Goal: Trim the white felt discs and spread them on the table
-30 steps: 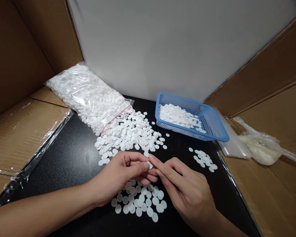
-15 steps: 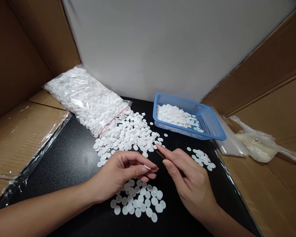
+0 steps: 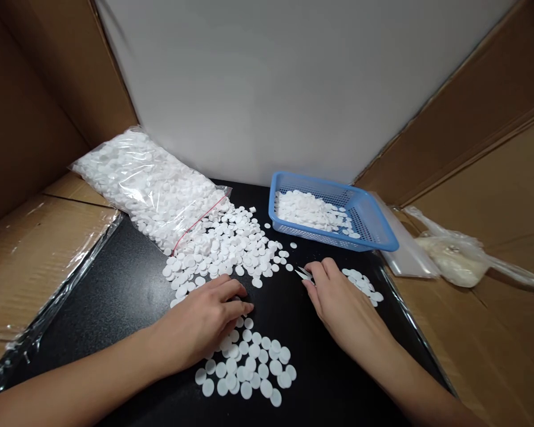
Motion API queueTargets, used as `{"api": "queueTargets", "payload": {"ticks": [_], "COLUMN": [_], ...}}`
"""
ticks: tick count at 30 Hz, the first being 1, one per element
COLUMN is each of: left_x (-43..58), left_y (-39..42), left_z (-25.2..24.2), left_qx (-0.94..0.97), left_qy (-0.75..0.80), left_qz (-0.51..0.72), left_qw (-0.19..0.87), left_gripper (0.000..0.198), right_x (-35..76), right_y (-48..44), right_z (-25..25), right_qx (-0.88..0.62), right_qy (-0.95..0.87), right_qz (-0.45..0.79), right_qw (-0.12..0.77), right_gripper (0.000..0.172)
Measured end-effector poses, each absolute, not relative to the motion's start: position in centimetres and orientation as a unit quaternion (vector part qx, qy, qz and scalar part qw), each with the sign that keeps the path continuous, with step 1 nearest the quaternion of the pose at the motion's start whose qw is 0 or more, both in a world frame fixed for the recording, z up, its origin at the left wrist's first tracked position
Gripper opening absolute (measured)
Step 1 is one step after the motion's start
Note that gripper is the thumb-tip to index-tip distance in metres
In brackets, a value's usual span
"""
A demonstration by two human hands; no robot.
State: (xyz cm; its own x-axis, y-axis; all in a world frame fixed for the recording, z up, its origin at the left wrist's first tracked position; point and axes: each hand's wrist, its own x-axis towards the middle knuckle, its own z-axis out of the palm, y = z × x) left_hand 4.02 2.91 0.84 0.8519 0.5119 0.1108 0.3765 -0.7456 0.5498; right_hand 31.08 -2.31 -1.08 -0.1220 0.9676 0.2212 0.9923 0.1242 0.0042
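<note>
My left hand (image 3: 207,323) rests low over the black tabletop, palm down. Its thumb and forefinger tips are a little apart with no disc visible between them; the other fingers are hidden. Small white round discs (image 3: 266,388) lie loosely spread just below it, and a bigger heap of the same discs (image 3: 235,243) is beyond it. In my right hand (image 3: 338,296) is a pair of pointed metal tweezers (image 3: 303,274), tips parted and pointing left, grip end hidden by the hand. A small group of discs (image 3: 362,284) lies beside that hand, to its right.
A clear zip bag (image 3: 142,178) full of discs lies at the back left, its mouth toward the heap. A blue plastic basket (image 3: 338,239) with discs stands at the back right. Flat clear plastic (image 3: 412,261) and a knotted bag (image 3: 454,261) lie on the cardboard (image 3: 436,320) at right.
My left hand has turned palm down and lowered to the table; the disc it pinched is out of sight. My right hand has lowered, and the tweezers' tips now show parted. The view has shifted slightly.
</note>
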Motion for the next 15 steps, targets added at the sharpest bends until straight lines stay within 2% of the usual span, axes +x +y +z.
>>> {"api": "queueTargets", "payload": {"ticks": [4,7,11,14,15], "left_x": [3.9,3.8,3.7,3.6,3.5], "left_y": [2.6,2.6,3.2,4.0,4.3], "left_z": [2.1,3.3,3.9,3.7,3.6], "left_qx": [0.922,0.897,0.864,0.856,0.857], "left_qy": [0.230,0.233,0.232,0.264,0.289], "left_qz": [0.071,0.047,0.042,0.085,0.109], "left_qw": [0.303,0.374,0.444,0.437,0.412], "left_gripper": [0.054,0.053,0.039,0.015,0.017], "right_x": [31.4,31.3,29.4,27.5,26.9], "right_y": [-2.1,-1.8,-1.0,-0.1,0.2], "right_z": [-1.3,-0.6,0.4,0.6,0.6], "right_qx": [-0.656,-0.631,-0.554,-0.534,-0.538], "right_qy": [-0.742,-0.758,-0.807,-0.815,-0.815], "right_qz": [-0.130,-0.132,0.003,0.080,0.087], "right_qw": [0.055,0.100,0.204,0.207,0.198], "right_gripper": [0.006,0.009,0.013,0.003,0.005]}}
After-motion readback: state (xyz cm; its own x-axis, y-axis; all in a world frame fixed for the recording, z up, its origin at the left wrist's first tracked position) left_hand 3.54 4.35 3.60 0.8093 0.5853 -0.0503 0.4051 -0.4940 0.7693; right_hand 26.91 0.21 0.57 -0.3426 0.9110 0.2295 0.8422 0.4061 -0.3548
